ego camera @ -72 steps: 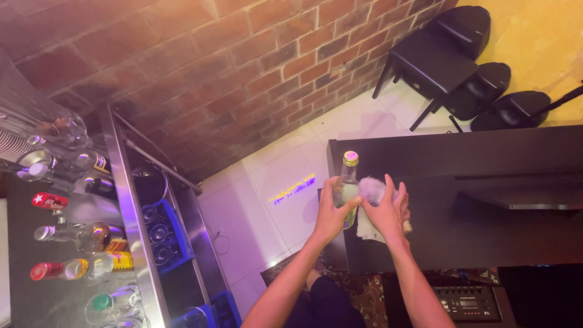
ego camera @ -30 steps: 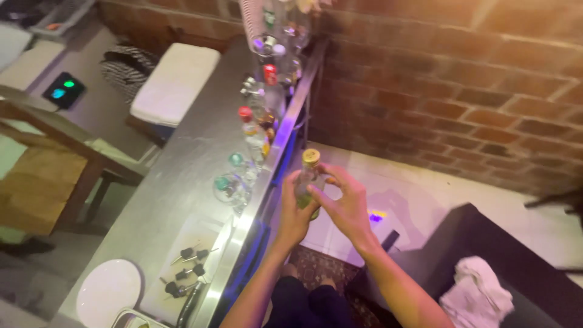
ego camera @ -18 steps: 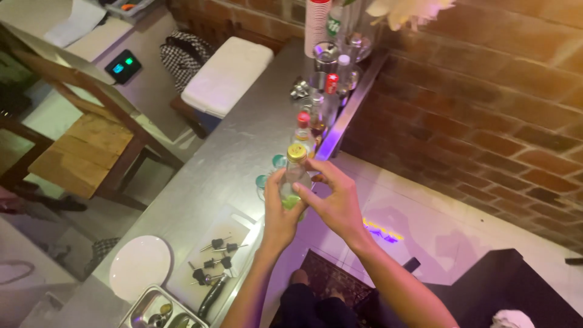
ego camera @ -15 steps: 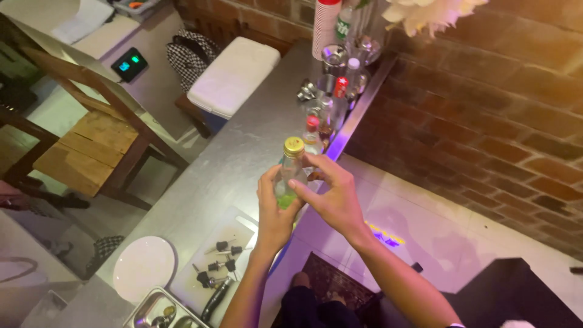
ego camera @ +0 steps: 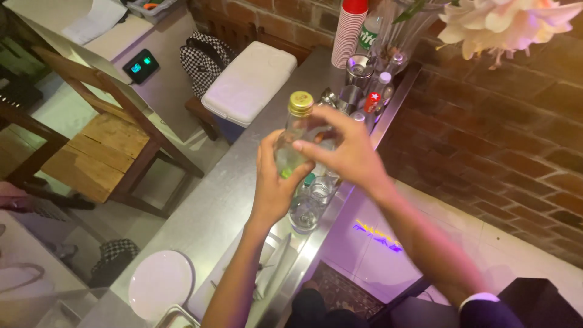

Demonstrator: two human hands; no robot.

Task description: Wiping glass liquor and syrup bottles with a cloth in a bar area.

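Observation:
A clear glass bottle with a gold cap is held upright above the steel counter. My left hand wraps its lower body from the left. My right hand grips its upper body from the right, fingers across the glass. Below the bottle stand several more bottles in a row along the counter's right edge.
A stack of red cups, metal shakers and flowers sit at the counter's far end. A white plate lies near me. A white cooler, wooden chair and brick wall surround the counter.
I have turned from the dark table to the steel counter, carrying the bottle in both hands. It now sits higher and closer to the far end of the bottle row.

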